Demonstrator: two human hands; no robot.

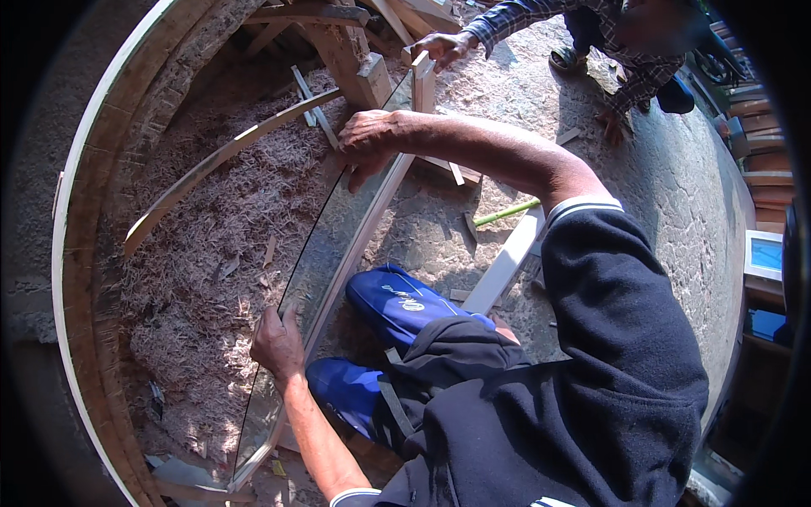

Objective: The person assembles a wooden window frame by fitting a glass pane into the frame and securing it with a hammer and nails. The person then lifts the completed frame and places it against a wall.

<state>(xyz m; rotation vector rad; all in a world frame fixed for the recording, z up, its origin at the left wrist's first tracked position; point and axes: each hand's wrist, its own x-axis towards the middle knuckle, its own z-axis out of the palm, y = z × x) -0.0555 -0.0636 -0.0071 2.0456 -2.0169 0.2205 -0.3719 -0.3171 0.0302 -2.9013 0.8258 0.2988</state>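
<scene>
A long, clear glass pane (325, 253) with a thin dark edge slants across the middle, lying along a pale wooden frame rail (361, 238). My left hand (279, 340) grips the pane's left edge near its lower part, thumb on the glass and fingers curled over the side. Farther up, my right hand (367, 142) bends over the same edge, its fingers wrapped downward and partly hidden. At the far end, another person's hand (446, 49) touches the upright end of the frame (423, 80).
Wood shavings (211, 253) cover the ground on the left, below a curved wooden strip (228, 150). A hammer (507, 212) with a green handle lies near a white wooden bar (507, 260). My feet in blue shoes (405, 296) are beside the frame. The co-worker (629, 59) crouches at the far right.
</scene>
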